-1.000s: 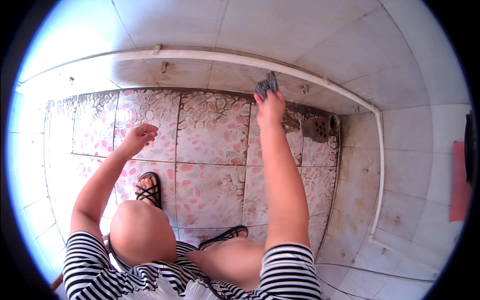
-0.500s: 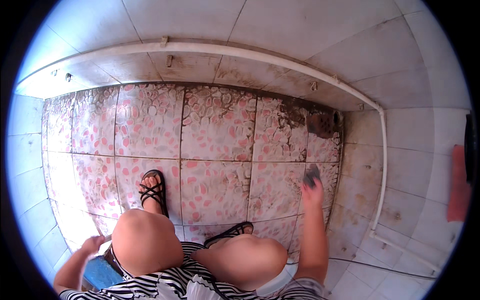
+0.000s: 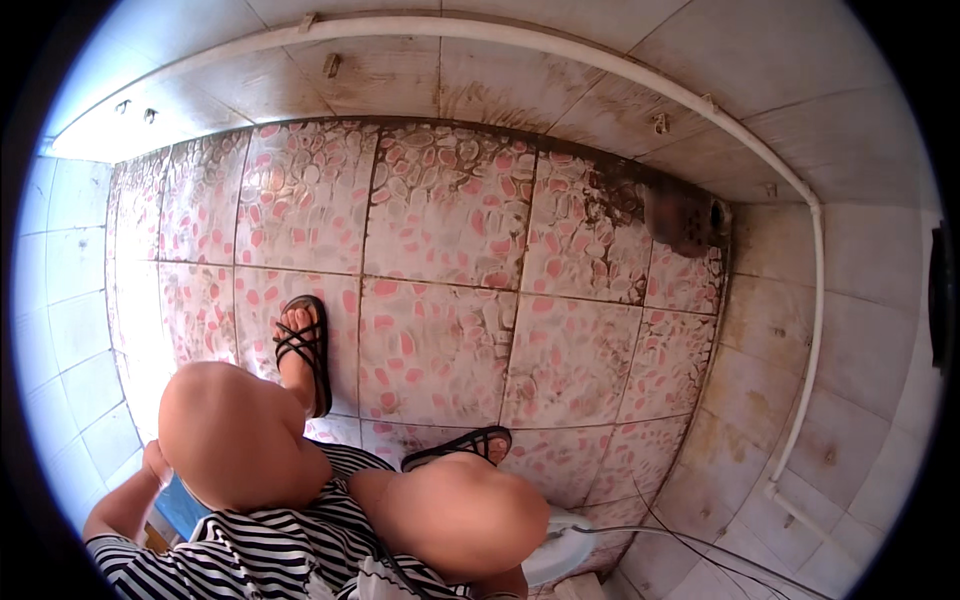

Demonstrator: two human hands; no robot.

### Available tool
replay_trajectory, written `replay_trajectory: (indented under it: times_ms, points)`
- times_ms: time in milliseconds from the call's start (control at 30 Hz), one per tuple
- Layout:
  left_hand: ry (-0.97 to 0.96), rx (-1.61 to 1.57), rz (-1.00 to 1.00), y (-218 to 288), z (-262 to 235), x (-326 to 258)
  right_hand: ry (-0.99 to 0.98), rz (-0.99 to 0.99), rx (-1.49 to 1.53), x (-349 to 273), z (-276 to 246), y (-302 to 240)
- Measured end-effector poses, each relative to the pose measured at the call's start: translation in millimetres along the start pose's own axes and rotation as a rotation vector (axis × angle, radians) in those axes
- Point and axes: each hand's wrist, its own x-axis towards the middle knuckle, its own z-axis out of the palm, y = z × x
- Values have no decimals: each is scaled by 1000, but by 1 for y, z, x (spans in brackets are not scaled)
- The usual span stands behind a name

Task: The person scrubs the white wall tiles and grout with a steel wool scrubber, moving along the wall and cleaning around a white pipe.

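Note:
My left hand (image 3: 155, 465) is at the outer side of my bent left knee (image 3: 215, 430). Its fingers are mostly hidden behind the knee, so their closure does not show. My right hand is out of sight; only a bit of skin, perhaps the right arm, shows below my right knee (image 3: 490, 515). A pale, rounded basin-like thing (image 3: 565, 550) is partly visible beside that knee. Close under my left arm lies a blue thing (image 3: 182, 510), mostly covered by my striped clothing. Both feet, in black strappy sandals (image 3: 318, 360), stand on the tiles.
The pink-patterned tile floor (image 3: 435, 345) has dark grime along the far wall. A brown perforated cover (image 3: 685, 225) lies in the far right corner. A white pipe (image 3: 560, 45) runs along the walls. Thin cables or hoses (image 3: 690, 545) cross at the lower right.
My right hand, which held a dark grey thing above the floor at the right, has drawn back out of view. My left hand has moved in against the knee. The view has shifted.

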Motion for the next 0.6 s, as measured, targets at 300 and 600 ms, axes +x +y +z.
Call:
replay_trajectory:
  times_ms: [300, 600]
  points:
    - [-136, 360, -156, -137, -36, -29, -30, 99, -204, -4, -8, -29]
    - [135, -196, 385, 178, 18, 169, 417, 260, -2123, -10, -52, -168]
